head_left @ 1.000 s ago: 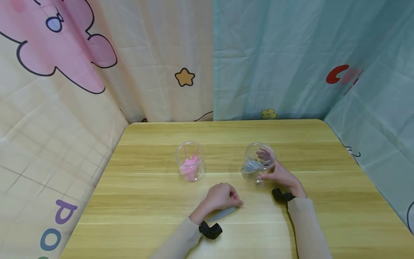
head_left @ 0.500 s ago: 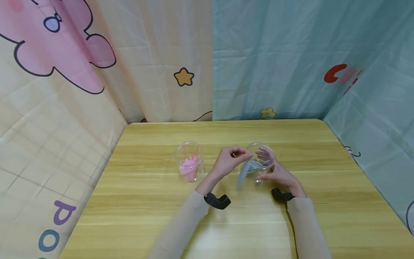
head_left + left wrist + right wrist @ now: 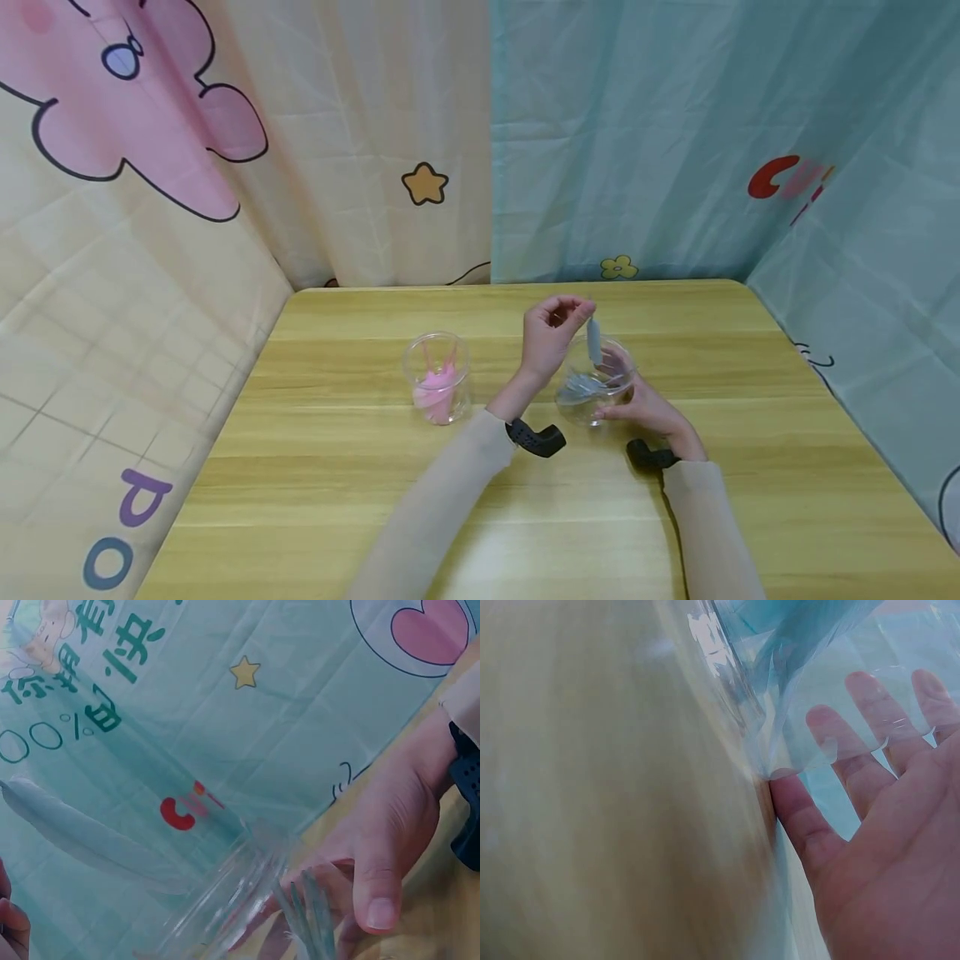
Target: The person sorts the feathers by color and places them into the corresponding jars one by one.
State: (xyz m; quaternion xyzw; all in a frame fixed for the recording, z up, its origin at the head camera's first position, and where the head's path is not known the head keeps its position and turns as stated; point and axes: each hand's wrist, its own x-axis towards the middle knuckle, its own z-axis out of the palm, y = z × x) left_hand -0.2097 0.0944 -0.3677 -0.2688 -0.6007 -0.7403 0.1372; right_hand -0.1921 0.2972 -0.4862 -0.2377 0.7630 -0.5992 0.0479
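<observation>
My left hand (image 3: 545, 337) pinches a pale grey-blue feather (image 3: 594, 342) between thumb and fingertips, above the right-hand clear cup (image 3: 592, 422). The feather hangs down, its lower end overlapping the cup's mouth in the head view. In the left wrist view, the feather (image 3: 90, 836) slants toward the cup's rim. Several grey-blue feathers (image 3: 580, 388) lie inside that cup. My right hand (image 3: 651, 408) holds the cup from its right side, thumb in front and fingers behind. Through the clear wall, the right wrist view shows the spread fingers (image 3: 825, 727) against it.
Left of the hands, a second clear cup (image 3: 408, 367) holds pink feathers (image 3: 438, 390). Both cups stand on a wooden table (image 3: 360, 500). Printed curtains (image 3: 622, 142) hang behind and at the sides. A black wrist mount (image 3: 536, 438) sits on my left wrist.
My left hand has gone from the table in front of the cups up to the right cup, lifting a feather and swinging it over the mouth. The right hand stays on the cup.
</observation>
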